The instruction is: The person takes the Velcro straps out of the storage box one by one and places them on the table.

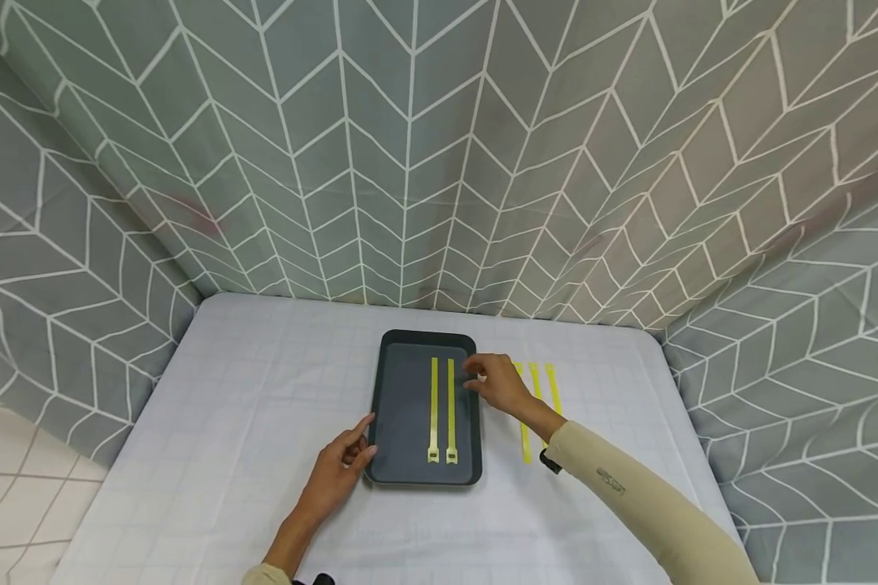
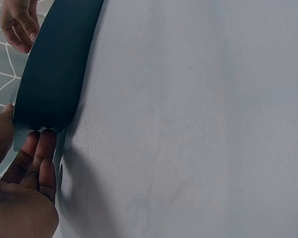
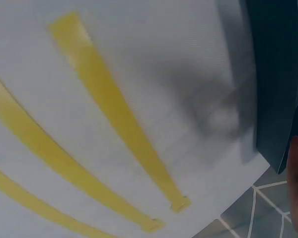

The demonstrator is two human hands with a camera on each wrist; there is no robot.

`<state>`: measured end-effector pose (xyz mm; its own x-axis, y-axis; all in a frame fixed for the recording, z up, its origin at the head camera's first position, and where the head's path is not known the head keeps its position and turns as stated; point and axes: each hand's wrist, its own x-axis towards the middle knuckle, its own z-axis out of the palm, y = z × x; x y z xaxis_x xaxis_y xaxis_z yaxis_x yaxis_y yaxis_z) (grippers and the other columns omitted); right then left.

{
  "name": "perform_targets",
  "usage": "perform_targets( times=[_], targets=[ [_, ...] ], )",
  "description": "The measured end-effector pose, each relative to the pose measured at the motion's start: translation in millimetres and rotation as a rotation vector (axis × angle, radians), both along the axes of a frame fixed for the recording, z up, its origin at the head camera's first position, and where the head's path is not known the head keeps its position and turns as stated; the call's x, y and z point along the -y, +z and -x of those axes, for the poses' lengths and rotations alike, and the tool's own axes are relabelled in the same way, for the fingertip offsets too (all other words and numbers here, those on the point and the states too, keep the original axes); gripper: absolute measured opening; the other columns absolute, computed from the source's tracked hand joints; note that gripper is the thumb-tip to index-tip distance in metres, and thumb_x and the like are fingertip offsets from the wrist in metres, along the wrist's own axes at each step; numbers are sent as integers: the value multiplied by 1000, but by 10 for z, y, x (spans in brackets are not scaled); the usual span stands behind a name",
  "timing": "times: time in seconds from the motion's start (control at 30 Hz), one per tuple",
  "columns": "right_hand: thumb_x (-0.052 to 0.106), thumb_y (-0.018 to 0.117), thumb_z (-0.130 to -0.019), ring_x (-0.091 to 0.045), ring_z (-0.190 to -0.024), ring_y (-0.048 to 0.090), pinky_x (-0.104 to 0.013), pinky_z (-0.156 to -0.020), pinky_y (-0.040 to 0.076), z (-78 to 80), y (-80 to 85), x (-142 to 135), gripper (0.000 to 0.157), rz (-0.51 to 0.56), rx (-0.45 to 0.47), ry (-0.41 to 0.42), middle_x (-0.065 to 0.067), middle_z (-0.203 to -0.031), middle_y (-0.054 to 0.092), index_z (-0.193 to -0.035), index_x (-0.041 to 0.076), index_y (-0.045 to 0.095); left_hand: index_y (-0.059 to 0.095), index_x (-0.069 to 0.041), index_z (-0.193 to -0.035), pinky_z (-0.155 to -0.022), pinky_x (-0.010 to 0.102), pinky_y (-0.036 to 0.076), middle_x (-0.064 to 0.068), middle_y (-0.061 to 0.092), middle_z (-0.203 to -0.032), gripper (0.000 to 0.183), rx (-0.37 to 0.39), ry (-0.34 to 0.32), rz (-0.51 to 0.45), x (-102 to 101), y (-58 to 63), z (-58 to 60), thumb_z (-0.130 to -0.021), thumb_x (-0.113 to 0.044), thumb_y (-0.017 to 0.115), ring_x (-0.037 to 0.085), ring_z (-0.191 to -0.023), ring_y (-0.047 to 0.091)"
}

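Observation:
My left hand (image 1: 338, 471) holds the dark rectangular tray (image 1: 402, 406) at its near left edge. In the left wrist view its fingertips (image 2: 48, 136) touch the tray's outer wall, with the thumb nearer the rim. Two yellow slotted cable straps (image 1: 434, 406) (image 1: 450, 406) lie side by side in the tray, slotted heads toward me. My right hand (image 1: 501, 382) hovers at the tray's right rim, thumb and forefinger apart with nothing between them. More yellow straps (image 3: 109, 101) lie on the table right of the tray, partly hidden by my right arm in the head view.
A white cloth (image 1: 249, 390) covers the table. Grey curtains (image 1: 424, 162) with white zigzag lines hang behind it and along both sides. Pale floor tiles (image 1: 15, 479) show at the lower left.

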<state>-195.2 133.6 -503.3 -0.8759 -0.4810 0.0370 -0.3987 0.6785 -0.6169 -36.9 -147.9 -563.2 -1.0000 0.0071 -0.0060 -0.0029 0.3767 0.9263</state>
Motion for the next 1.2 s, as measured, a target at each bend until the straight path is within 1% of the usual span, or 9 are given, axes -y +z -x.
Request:
perform_targets(
  times=[0.17, 0.3, 0.4, 0.5, 0.6, 0.77, 0.83, 1.1, 1.2],
  targets=[
    [0, 78, -83, -29, -98, 69, -42, -85, 56, -10, -13, 83, 26, -28, 18, 72, -13, -107, 73, -108, 0, 73, 53, -5, -145, -67, 23, 45, -1, 55, -86, 53, -5, -4, -7, 2, 13, -6, -94, -9, 69, 4, -72, 48],
    [-1, 77, -84, -31, -99, 69, -42, -86, 56, -25, -31, 143, 25, -35, 39, 130, -14, -108, 72, -108, 0, 73, 53, -6, -145, -67, 22, 45, -1, 54, -86, 53, 16, -3, -25, -5, 24, -12, -94, -9, 69, 5, -72, 48],
    [1, 79, -83, -30, -98, 68, -42, -85, 55, -22, -52, 176, 24, -72, 39, 179, -13, -105, 72, -106, 1, 73, 53, -6, -145, -68, 22, 45, -2, 54, -86, 53, 17, -6, -24, -15, 14, -18, -94, -9, 69, 4, -71, 48],
    [3, 81, -82, -28, -96, 67, -41, -86, 54, -6, -73, 205, 21, -109, 29, 250, -11, -102, 72, -102, 3, 74, 54, -5, -144, -67, 22, 45, -2, 54, -85, 53, 8, -6, -18, -24, -4, -19, -93, -8, 70, 4, -70, 48],
    [4, 83, -80, -26, -94, 67, -39, -87, 54, 23, -93, 236, 19, -118, 4, 350, -9, -99, 72, -97, 4, 74, 54, -5, -144, -67, 22, 46, -2, 54, -85, 53, 4, -3, -10, -32, -15, -14, -93, -7, 70, 3, -70, 48],
    [3, 83, -79, -23, -97, 68, -34, -89, 53, 80, -119, 311, 18, -109, 19, 483, -7, -99, 72, -94, 4, 74, 54, -8, -145, -69, 21, 46, -3, 54, -85, 54, 38, 4, 0, -32, -6, -1, -93, -8, 70, 4, -71, 49],
    [3, 83, -79, -22, -99, 67, -34, -92, 52, 101, -134, 343, 18, -120, 36, 509, -7, -100, 72, -94, 5, 75, 54, -8, -145, -69, 21, 46, -3, 54, -85, 54, 51, 4, -1, -27, -4, 4, -93, -8, 70, 4, -71, 49],
    [4, 83, -79, -21, -104, 64, -36, -99, 48, 142, -134, 424, 20, -198, 19, 601, -6, -104, 70, -97, 6, 74, 53, -10, -146, -70, 22, 46, -2, 54, -86, 55, 84, 4, -3, -13, 0, 11, -94, -7, 69, 6, -71, 49],
    [4, 83, -79, -22, -106, 64, -37, -101, 47, 155, -142, 438, 20, -221, 6, 628, -6, -105, 69, -97, 6, 75, 53, -10, -146, -70, 22, 46, -2, 54, -86, 55, 84, 4, -5, -5, 2, 12, -94, -8, 69, 6, -71, 49]
  ],
)
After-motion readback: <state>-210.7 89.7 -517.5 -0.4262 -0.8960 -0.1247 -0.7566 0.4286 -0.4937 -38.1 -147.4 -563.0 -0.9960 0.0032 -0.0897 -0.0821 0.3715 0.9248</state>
